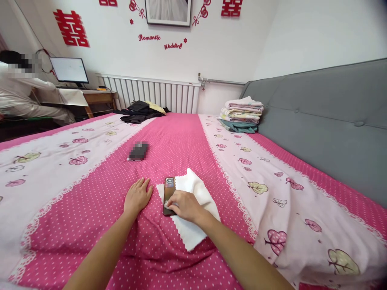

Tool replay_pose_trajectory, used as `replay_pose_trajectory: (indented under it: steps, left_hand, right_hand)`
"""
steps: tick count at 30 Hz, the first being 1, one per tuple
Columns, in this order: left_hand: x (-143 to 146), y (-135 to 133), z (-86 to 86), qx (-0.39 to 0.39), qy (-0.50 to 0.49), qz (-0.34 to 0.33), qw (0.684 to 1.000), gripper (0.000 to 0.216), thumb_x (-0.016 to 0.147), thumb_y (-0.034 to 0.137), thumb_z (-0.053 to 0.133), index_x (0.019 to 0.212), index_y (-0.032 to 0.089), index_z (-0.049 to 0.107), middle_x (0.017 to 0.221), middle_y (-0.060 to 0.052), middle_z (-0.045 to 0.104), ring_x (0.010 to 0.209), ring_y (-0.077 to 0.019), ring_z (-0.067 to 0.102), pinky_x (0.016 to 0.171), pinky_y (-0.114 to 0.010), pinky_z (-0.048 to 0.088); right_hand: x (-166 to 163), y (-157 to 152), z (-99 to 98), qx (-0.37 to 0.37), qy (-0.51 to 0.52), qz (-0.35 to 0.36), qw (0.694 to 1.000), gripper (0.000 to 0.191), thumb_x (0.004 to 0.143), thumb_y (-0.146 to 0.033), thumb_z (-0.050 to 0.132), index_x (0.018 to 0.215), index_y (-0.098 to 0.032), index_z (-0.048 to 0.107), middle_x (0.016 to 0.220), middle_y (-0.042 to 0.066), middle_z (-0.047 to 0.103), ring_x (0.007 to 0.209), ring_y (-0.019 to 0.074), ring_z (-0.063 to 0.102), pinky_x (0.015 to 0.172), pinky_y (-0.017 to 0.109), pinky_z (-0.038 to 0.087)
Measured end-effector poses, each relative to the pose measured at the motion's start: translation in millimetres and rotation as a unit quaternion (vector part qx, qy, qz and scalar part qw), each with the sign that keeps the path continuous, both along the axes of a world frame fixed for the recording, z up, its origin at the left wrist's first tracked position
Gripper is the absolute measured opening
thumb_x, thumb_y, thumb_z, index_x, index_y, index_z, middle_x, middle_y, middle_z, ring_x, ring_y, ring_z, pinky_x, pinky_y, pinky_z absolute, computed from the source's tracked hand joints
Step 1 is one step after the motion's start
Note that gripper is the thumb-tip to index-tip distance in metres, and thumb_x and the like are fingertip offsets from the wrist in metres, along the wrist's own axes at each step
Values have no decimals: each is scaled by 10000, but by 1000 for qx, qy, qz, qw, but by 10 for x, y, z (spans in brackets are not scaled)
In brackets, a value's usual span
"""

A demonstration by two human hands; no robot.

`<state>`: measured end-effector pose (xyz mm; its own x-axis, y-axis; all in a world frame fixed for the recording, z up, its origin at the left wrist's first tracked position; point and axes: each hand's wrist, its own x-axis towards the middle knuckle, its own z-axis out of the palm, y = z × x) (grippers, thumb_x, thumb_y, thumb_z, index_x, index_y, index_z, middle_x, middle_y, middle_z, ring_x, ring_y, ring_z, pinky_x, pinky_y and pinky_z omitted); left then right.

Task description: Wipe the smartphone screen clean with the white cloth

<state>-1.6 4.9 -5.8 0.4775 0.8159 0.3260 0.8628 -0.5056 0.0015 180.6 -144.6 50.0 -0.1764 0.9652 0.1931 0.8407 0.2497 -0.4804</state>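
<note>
Phone [168,194] lying lengthwise on the bed [99,209], its lower end under my right hand [185,205], whose bent fingers press it without gripping. Cloth [196,209] spreads beneath and right. My left hand [137,197] rests flat, open, just left of the phone.

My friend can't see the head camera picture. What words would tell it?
A right hand rests on a phone lying on a white cloth, while the left hand lies flat on the pink dotted bedspread.
</note>
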Motion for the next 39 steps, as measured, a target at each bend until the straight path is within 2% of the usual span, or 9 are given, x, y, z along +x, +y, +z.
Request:
replay_pose_trajectory:
  steps: [7, 12, 16, 18, 22, 27, 33, 39]
  left_hand:
    - [-2, -2, 11, -4, 2, 1, 1000, 530, 917, 368, 315, 1310, 61, 496, 1335, -169, 514, 1267, -269, 446, 1091, -403, 296]
    - [-7, -5, 18, -10, 5, 0, 1000, 535, 920, 372, 306, 1316, 65, 492, 1346, -170, 503, 1272, -269, 441, 1091, -400, 295]
    - [-7, 0, 15, -8, 5, -1, 1000, 528, 922, 373, 313, 1316, 70, 492, 1341, -161, 511, 1274, -264, 439, 1091, -402, 299]
    - [-5, 3, 12, -8, 5, 0, 1000, 528, 923, 374, 314, 1315, 69, 493, 1341, -162, 511, 1272, -265, 441, 1089, -402, 301]
    - [-5, 5, 4, -7, 4, 2, 1000, 529, 922, 377, 316, 1314, 70, 496, 1341, -168, 509, 1266, -268, 447, 1084, -403, 307]
    - [-5, 9, -8, -2, 1, 0, 1000, 530, 923, 374, 316, 1313, 65, 496, 1339, -167, 512, 1271, -270, 441, 1088, -405, 302]
    - [-5, 21, -27, 6, -1, -2, 1000, 518, 917, 363, 333, 1306, 65, 502, 1329, -165, 522, 1266, -266, 448, 1084, -405, 309]
    - [-5, 24, -28, 5, 1, 1, 1000, 509, 916, 362, 344, 1303, 74, 505, 1330, -154, 524, 1262, -258, 454, 1082, -398, 314]
  right_hand:
    - [93, 132, -84, 22, 5, -84, 996, 177, 859, -220, 557, 936, -228, 716, 996, 29, 682, 946, 155, 619, 831, 232, 446]
    - [204, 134, -127, 6, 2, -130, 991, 190, 853, -223, 550, 944, -222, 717, 1004, 44, 675, 942, 170, 626, 816, 251, 445]
    - [233, 58, -81, -14, -1, -149, 989, 177, 829, -214, 573, 922, -214, 724, 998, 54, 682, 929, 176, 630, 813, 259, 442]
    - [241, 14, -40, -24, 3, -132, 991, 163, 809, -207, 593, 897, -211, 731, 976, 53, 691, 927, 178, 630, 814, 260, 442]
    - [235, -44, 17, -42, 24, -36, 998, 160, 769, -172, 612, 842, -225, 744, 920, 19, 717, 882, 164, 640, 808, 247, 450]
    - [128, -49, -6, -26, 27, 28, 999, 158, 777, -167, 617, 838, -236, 745, 885, -2, 728, 866, 158, 646, 798, 241, 455]
    - [-10, 7, -40, 7, 4, 29, 1000, 134, 828, -211, 611, 885, -228, 731, 934, 10, 716, 904, 155, 635, 796, 238, 458]
    - [31, 120, -59, 24, 12, -32, 999, 158, 848, -207, 583, 917, -206, 725, 982, 38, 696, 936, 153, 624, 835, 233, 452]
